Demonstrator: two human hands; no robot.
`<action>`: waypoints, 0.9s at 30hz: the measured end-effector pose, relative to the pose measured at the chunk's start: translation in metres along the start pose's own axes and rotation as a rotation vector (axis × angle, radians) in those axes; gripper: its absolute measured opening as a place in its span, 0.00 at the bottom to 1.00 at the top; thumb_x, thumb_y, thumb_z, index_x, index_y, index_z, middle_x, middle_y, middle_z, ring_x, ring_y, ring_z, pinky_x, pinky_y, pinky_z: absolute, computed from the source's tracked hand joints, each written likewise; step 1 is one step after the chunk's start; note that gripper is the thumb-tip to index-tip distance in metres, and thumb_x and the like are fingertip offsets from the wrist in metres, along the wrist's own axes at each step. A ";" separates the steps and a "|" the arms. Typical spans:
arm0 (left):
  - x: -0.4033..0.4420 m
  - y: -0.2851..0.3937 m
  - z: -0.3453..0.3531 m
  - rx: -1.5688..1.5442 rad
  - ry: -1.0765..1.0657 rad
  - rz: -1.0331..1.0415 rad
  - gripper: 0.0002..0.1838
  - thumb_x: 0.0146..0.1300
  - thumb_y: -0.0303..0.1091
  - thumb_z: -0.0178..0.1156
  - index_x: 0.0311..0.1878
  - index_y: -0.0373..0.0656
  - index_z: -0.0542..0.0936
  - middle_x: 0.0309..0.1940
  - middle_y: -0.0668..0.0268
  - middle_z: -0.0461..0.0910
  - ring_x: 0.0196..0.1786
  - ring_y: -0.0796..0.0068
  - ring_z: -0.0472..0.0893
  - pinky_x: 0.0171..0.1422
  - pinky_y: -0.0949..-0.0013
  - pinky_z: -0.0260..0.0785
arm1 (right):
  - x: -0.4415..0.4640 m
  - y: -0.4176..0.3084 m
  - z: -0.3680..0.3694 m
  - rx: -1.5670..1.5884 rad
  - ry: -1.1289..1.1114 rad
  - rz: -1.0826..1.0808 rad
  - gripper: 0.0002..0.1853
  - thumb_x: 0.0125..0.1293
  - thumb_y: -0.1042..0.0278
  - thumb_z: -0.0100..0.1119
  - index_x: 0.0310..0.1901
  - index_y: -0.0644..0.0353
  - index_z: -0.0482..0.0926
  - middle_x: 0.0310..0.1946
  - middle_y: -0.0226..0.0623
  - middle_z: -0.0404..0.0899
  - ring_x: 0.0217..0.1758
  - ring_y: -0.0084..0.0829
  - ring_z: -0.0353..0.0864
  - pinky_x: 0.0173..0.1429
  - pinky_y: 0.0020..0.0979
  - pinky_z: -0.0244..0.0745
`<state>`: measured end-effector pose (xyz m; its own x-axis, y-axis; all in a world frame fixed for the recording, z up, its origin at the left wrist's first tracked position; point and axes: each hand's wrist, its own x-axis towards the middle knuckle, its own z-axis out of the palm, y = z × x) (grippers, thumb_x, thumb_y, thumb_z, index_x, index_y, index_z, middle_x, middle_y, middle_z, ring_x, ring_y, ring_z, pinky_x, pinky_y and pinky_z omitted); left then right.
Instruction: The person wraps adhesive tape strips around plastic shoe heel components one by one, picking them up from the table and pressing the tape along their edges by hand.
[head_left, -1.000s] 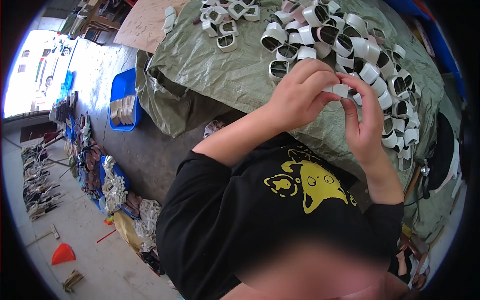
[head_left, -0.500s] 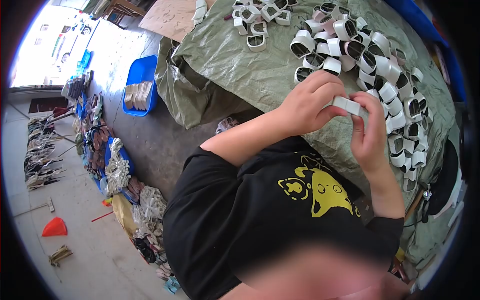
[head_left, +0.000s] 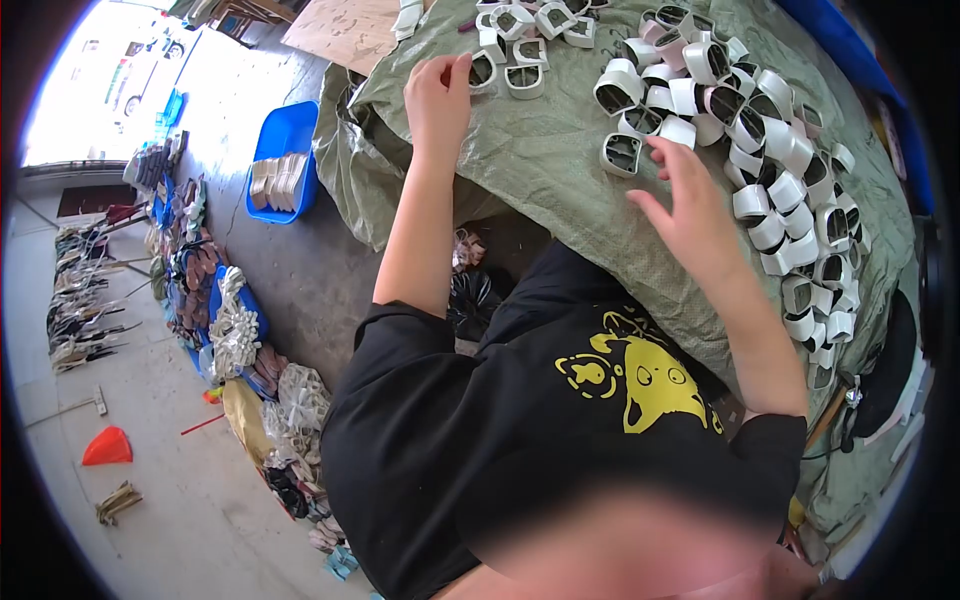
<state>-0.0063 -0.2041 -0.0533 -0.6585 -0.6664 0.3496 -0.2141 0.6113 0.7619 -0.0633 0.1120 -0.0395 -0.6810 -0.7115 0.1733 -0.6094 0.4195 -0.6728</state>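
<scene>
Over the green sheet at the upper left, my left hand (head_left: pixel 438 105) has its fingers pressed together at the edge of a white ring-shaped piece (head_left: pixel 482 70), beside a small group of similar white pieces (head_left: pixel 524 82). My right hand (head_left: pixel 692 205) has its fingers apart and holds nothing. Its fingertips are just to the right of another white ring-shaped piece (head_left: pixel 621 154) with a dark inside. Above and to the right of that hand lies a large heap of white pieces (head_left: pixel 770 232).
The green sheet (head_left: pixel 550 190) covers the work surface, with a wooden board (head_left: pixel 345 35) at its upper left. On the floor stands a blue tray (head_left: pixel 308 165) holding beige pieces. Left of my body are piled bags and bundles (head_left: pixel 298 420) and a red dustpan (head_left: pixel 107 447).
My hands have parted from the white piece held between them. My left hand has moved left to the small group, where one more white piece now shows; my right hand has opened and moved slightly left.
</scene>
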 end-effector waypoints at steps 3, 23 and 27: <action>0.010 -0.031 0.010 0.495 0.098 0.193 0.21 0.74 0.48 0.56 0.48 0.38 0.85 0.44 0.58 0.84 0.52 0.61 0.79 0.61 0.56 0.67 | 0.019 -0.011 0.013 -0.280 0.064 -0.108 0.29 0.59 0.62 0.72 0.61 0.57 0.72 0.55 0.40 0.73 0.56 0.40 0.74 0.64 0.40 0.69; -0.119 0.102 0.063 -0.378 -0.795 0.491 0.18 0.59 0.28 0.70 0.53 0.40 0.83 0.43 0.60 0.82 0.42 0.66 0.83 0.50 0.65 0.76 | -0.050 0.030 -0.041 0.350 -0.111 0.173 0.29 0.63 0.78 0.64 0.67 0.59 0.73 0.57 0.35 0.76 0.58 0.29 0.77 0.64 0.31 0.71; -0.126 0.104 0.064 -0.394 -0.861 0.291 0.18 0.60 0.26 0.68 0.55 0.39 0.82 0.42 0.61 0.81 0.42 0.67 0.83 0.48 0.67 0.77 | -0.066 0.013 -0.039 0.206 0.062 0.246 0.27 0.66 0.80 0.60 0.67 0.60 0.72 0.57 0.36 0.78 0.56 0.27 0.79 0.61 0.29 0.74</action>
<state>0.0085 -0.0291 -0.0532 -0.9804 0.1207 0.1559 0.1923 0.4119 0.8907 -0.0423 0.1864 -0.0311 -0.8249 -0.5647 0.0261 -0.3324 0.4471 -0.8305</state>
